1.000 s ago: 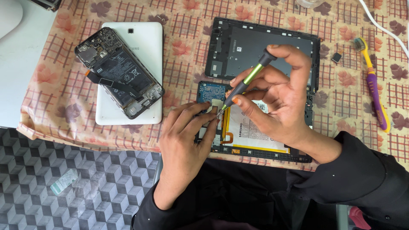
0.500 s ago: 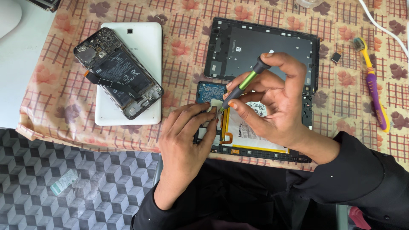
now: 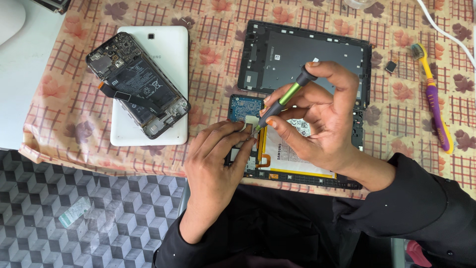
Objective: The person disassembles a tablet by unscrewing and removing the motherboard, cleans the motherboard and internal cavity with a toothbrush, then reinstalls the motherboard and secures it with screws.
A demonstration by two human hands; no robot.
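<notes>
An opened tablet [image 3: 297, 164] lies at the table's near edge, its blue circuit board [image 3: 245, 106] and white battery [image 3: 282, 151] exposed. My right hand [image 3: 317, 119] grips a green and black screwdriver [image 3: 282, 99], tip down at the board's lower right corner. My left hand [image 3: 218, 164] rests on the tablet's left side, fingertips pressing a small metal part beside the screwdriver tip. The tablet's dark back cover [image 3: 302, 59] lies just beyond.
An opened phone [image 3: 136, 84] lies slanted on a white tablet [image 3: 163, 59] at the left. A yellow and purple toothbrush [image 3: 434, 94] and a small black part [image 3: 390, 66] lie at the right. A white cable [image 3: 446, 30] crosses the far right corner. Patterned floor below.
My right hand has tilted the screwdriver slightly and shifted a little; the left hand's fingertips stay on the board. The other things have not moved.
</notes>
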